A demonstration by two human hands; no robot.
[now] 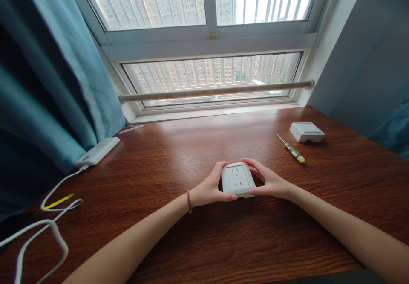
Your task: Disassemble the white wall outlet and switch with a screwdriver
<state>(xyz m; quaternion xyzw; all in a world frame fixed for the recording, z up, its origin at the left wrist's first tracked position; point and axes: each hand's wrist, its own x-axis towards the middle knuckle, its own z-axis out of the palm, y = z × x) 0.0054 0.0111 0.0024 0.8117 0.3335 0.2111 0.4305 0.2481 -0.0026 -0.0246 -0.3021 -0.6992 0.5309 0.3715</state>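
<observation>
A white wall socket [237, 178] with slotted holes in its face sits between my two hands, low over the middle of the wooden table. My left hand [212, 186] grips its left side, thumb along the near edge and fingers at the far corner. On the other side my right hand [266, 179] holds the right edge, thumb at the near corner and fingers behind. Something red shows partly under the right fingers; I cannot tell what it is. The socket's face points up, tilted slightly toward me. Its underside is hidden.
A screwdriver [294, 152] with a yellow and black handle lies to the right, beside a second white box [307, 132]. On the left are a white power bank [98, 152], its white cable [59, 181] and a yellow strip [59, 201]. The table [179, 147] meets a window and curtain.
</observation>
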